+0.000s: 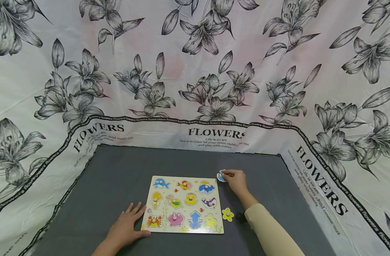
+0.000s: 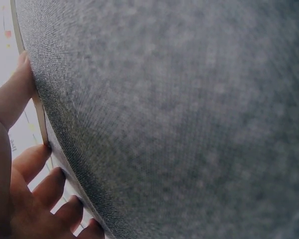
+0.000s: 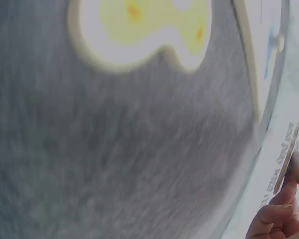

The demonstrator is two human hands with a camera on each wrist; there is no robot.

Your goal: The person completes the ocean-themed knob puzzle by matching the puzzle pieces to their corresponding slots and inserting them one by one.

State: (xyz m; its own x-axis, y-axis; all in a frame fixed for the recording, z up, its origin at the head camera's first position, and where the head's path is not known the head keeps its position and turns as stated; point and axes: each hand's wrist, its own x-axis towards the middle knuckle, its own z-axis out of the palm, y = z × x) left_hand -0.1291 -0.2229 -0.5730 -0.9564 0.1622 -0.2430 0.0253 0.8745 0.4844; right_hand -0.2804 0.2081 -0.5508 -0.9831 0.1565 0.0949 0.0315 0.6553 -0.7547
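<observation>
A wooden peg puzzle board (image 1: pixel 185 204) with sea-animal pieces lies on the grey mat (image 1: pixel 118 177). My left hand (image 1: pixel 127 227) lies flat with spread fingers on the mat, touching the board's left front edge (image 2: pixel 40 119). My right hand (image 1: pixel 234 179) pinches a small blue animal piece (image 1: pixel 221 176) just past the board's far right corner; the piece's thin edge (image 3: pixel 287 159) shows in the right wrist view. A yellow piece (image 1: pixel 228 214) lies loose on the mat to the right of the board, and it fills the top of the right wrist view (image 3: pixel 144 30).
White cloth printed with black lilies and the word FLOWERS (image 1: pixel 214 133) walls the mat in on the far, left and right sides. Bare grey mat lies left of and beyond the board.
</observation>
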